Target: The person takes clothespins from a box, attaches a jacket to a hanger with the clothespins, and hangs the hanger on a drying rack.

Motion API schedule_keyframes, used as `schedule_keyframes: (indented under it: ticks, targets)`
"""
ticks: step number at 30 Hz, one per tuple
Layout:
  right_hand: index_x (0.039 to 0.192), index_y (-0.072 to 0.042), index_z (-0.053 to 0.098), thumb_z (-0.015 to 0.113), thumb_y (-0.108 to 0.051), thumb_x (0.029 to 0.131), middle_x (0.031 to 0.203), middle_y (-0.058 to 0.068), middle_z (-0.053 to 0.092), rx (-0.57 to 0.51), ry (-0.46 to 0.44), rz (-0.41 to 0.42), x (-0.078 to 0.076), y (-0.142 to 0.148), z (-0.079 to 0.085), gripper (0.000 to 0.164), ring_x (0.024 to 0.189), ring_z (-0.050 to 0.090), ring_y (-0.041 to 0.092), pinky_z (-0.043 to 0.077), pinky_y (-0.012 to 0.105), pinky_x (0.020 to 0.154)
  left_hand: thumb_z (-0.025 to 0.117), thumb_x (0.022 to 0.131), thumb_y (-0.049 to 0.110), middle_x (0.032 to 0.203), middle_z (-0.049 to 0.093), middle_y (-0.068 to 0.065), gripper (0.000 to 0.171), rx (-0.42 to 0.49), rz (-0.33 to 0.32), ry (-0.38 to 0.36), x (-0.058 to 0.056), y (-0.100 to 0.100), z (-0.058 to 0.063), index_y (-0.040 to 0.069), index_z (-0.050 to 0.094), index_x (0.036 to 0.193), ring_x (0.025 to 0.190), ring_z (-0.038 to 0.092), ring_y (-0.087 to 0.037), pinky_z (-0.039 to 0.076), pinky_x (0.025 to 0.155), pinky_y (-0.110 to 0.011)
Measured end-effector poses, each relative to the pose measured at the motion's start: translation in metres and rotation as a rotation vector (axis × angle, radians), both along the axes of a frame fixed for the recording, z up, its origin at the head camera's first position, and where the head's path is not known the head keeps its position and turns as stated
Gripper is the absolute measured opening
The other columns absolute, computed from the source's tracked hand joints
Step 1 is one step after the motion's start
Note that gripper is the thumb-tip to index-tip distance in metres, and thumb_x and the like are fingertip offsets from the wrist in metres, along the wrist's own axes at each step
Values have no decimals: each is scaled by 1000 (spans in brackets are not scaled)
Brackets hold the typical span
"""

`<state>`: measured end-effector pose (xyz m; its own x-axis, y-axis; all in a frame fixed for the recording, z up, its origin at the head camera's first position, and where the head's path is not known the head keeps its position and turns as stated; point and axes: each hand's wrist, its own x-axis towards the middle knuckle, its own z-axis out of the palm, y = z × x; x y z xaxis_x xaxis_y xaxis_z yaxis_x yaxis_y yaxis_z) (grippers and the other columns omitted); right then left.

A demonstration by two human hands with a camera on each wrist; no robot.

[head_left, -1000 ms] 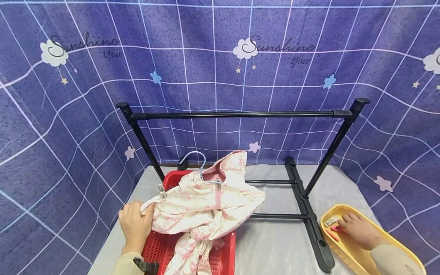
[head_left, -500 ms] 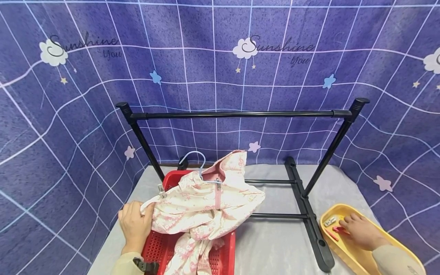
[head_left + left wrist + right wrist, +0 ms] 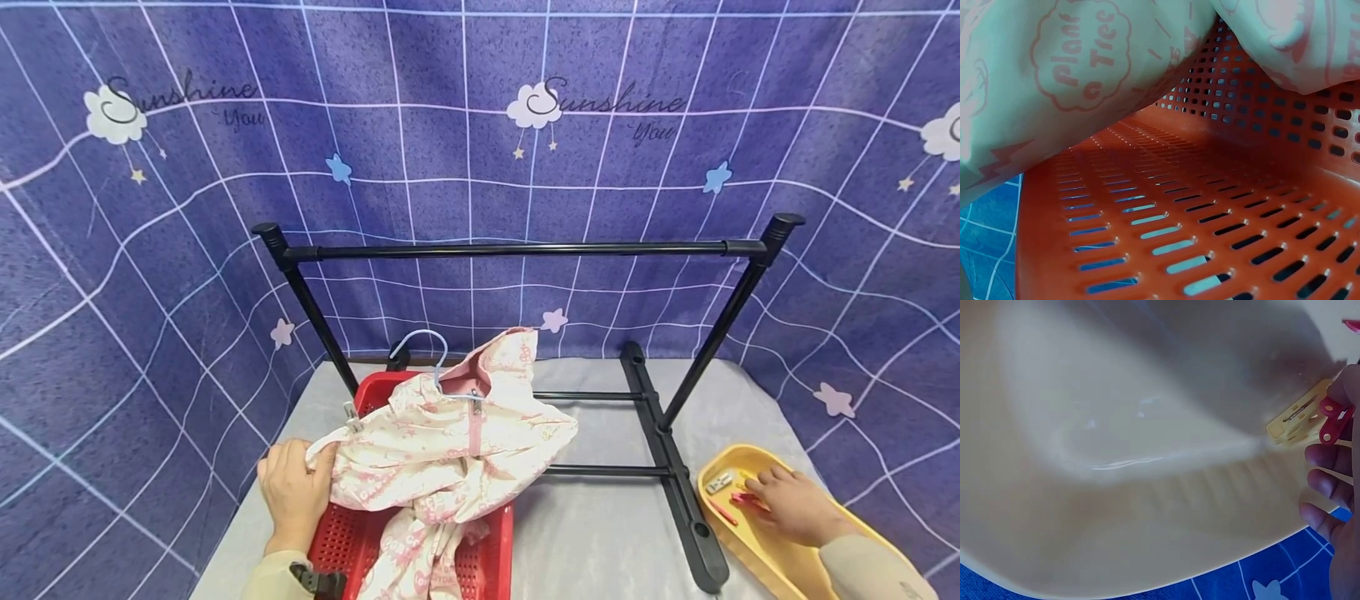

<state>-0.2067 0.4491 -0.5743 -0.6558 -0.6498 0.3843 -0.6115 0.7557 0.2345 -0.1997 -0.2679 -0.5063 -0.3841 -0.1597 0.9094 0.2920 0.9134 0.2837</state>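
My left hand (image 3: 296,487) grips the edge of a white and pink printed hooded jacket (image 3: 405,450) at its left side. The jacket has a pink zip and is on a light blue hanger (image 3: 429,332), lying over a red perforated basket (image 3: 510,550). A clear clothespin (image 3: 352,417) is clipped on the jacket's left shoulder edge. At the far right, my right hand (image 3: 798,504) is inside a yellow tray (image 3: 757,575) and pinches a red clothespin (image 3: 1335,422) between thumb and forefinger. Beside it in the right wrist view is a yellow clothespin (image 3: 1297,415).
A black garment rack (image 3: 525,250) stands behind the basket, its right foot (image 3: 697,533) between basket and tray. A pale clothespin (image 3: 720,483) and another red one (image 3: 723,512) lie in the tray. A purple gridded curtain (image 3: 615,158) surrounds the grey tabletop (image 3: 592,542).
My right hand has shifted slightly right within the tray, and the red clothespin has moved with it. The left hand and jacket have stayed in place.
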Motion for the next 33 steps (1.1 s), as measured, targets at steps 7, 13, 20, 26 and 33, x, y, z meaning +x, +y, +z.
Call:
schedule_keyframes:
  ticks: [7,13,20,26,33]
  targets:
    - [79,-18,58,89,-26,52,72,-6,43,6,7,-2,-2,0,0,42,66,48,21,39,38,55,49,98,58,68,48,-18,63,4,4,-2,-1,-1,-1,1,47,73,65,44,-40,25,64,-51]
    - [80,-17,59,89,-26,51,72,-5,45,20,-7,-14,-2,1,2,43,67,50,22,39,37,54,48,98,58,68,48,-18,63,4,2,-9,0,-1,-2,1,47,73,66,44,-40,25,64,-51]
    - [81,-15,59,89,-28,49,73,-4,47,20,11,-18,-1,-1,11,46,67,51,22,38,36,52,48,98,58,68,48,-18,63,4,3,-10,0,-1,-1,0,47,73,66,44,-40,25,64,-51]
    - [82,-17,57,90,-29,51,74,-6,45,14,-4,-12,-2,-1,18,47,67,50,21,37,36,52,49,98,57,68,48,-18,62,-3,3,6,0,0,-1,0,48,73,66,44,-40,25,63,-50]
    - [83,-16,58,90,-30,50,75,-4,46,23,-1,-17,-4,-1,24,48,69,50,23,38,38,54,48,98,58,68,47,-18,63,2,5,-10,0,0,0,1,47,72,66,44,-40,25,63,-50]
